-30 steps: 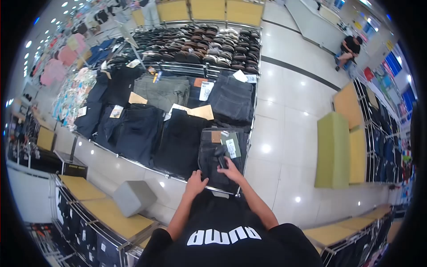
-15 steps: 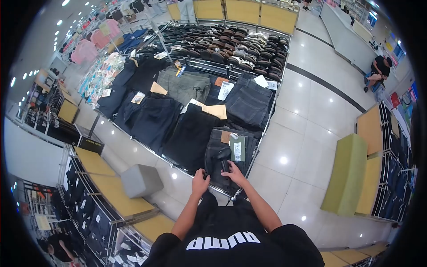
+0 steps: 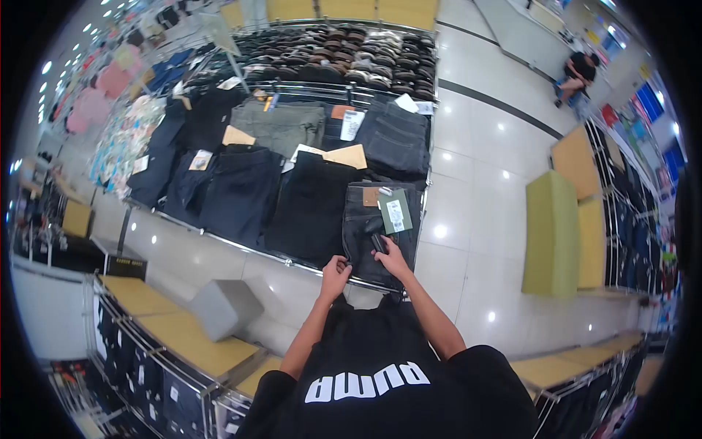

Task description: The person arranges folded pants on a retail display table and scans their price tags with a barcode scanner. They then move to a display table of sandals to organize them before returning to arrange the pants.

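Note:
Folded dark grey jeans (image 3: 357, 219) lie at the near right corner of the display table, with a brown waist patch and a green and white tag (image 3: 395, 211) on top. Over their lower part, my right hand (image 3: 393, 257) is closed around a black handheld scanner (image 3: 378, 244), partly hidden by the fingers. My left hand (image 3: 337, 273) is at the jeans' near left edge, its fingers pinched together. Something dark shows at those fingertips, too small to name. Black folded trousers (image 3: 311, 212) lie just left of the jeans.
More folded trousers (image 3: 238, 194) and jeans (image 3: 397, 143) cover the metal-railed table. Rows of shoes (image 3: 322, 55) stand behind. A grey stool (image 3: 227, 309) is at the left, a green bench (image 3: 550, 234) at the right. A seated person (image 3: 580, 73) is far right.
The view has shifted, and the table appears further left. Both hands appear higher in the picture. The scanner has turned and less of it shows; it stays in my right hand.

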`<state>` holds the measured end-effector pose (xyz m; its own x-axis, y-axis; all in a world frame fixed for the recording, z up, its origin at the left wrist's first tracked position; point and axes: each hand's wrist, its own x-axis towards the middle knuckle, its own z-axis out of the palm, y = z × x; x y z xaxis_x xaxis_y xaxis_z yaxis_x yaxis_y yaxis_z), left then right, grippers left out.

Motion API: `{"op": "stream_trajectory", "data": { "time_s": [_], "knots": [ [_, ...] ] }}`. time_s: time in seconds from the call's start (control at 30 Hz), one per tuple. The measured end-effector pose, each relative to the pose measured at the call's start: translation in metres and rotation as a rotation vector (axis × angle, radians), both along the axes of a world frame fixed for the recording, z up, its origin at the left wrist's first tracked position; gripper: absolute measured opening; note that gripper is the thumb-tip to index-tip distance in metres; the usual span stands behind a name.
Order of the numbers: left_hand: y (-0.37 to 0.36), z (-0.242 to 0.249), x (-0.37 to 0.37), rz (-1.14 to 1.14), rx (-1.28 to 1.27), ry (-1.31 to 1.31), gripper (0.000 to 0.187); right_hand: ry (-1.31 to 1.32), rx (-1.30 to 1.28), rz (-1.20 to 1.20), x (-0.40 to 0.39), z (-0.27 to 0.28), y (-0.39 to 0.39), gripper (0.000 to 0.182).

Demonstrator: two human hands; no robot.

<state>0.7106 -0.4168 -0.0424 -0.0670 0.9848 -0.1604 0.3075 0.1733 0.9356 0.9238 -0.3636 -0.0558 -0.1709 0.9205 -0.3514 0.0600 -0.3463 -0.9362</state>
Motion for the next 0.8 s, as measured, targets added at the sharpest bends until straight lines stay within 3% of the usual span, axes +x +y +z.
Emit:
{"op": "stream_trajectory", "data": {
  "time_s": [0.17,0.23,0.3,0.37,0.43,0.5,0.57,0.6,0.67,0.7,0.73,0.8],
  "knots": [
    [0.016,0.019,-0.002,-0.039,-0.067,-0.12,0.032,-0.004,0.051,-0.195,-0.049,0.015,-0.032,0.077],
    [0.024,0.034,0.002,0.031,-0.292,-0.552,0.033,-0.081,0.147,-0.091,-0.065,0.02,-0.048,0.079],
    [0.032,0.022,-0.006,-0.064,-0.36,-0.485,0.036,-0.032,0.141,0.013,-0.076,0.035,-0.062,0.079],
    [0.03,0.02,-0.004,-0.108,-0.263,-0.331,0.038,0.003,0.087,0.069,-0.066,0.049,-0.064,0.075],
    [0.034,0.022,-0.003,-0.132,-0.295,-0.356,0.038,0.054,0.033,0.131,-0.053,0.06,-0.056,0.072],
    [0.041,0.024,0.0,-0.143,-0.244,-0.368,0.034,-0.084,0.184,0.098,-0.036,0.066,-0.049,0.062],
    [0.054,0.046,0.008,-0.109,-0.21,-0.378,0.025,-0.255,0.435,-0.178,-0.021,0.053,-0.038,0.053],
    [0.061,0.055,0.012,-0.004,-0.185,-0.502,0.022,-0.317,0.481,-0.318,-0.011,0.044,-0.028,0.053],
    [0.076,0.072,0.02,0.135,-0.233,-0.72,0.016,-0.559,0.37,-0.497,0.007,0.041,-0.011,0.062],
    [0.083,0.079,0.025,0.132,-0.23,-0.71,0.016,-0.69,0.338,-0.564,0.014,0.038,-0.005,0.068],
    [0.089,0.083,0.03,0.11,-0.23,-0.758,0.015,-0.679,0.334,-0.569,0.019,0.032,0.003,0.068],
    [0.098,0.088,0.044,0.07,-0.237,-0.804,0.016,-0.8,0.221,-0.422,0.027,0.015,0.012,0.086]
  ]
}}
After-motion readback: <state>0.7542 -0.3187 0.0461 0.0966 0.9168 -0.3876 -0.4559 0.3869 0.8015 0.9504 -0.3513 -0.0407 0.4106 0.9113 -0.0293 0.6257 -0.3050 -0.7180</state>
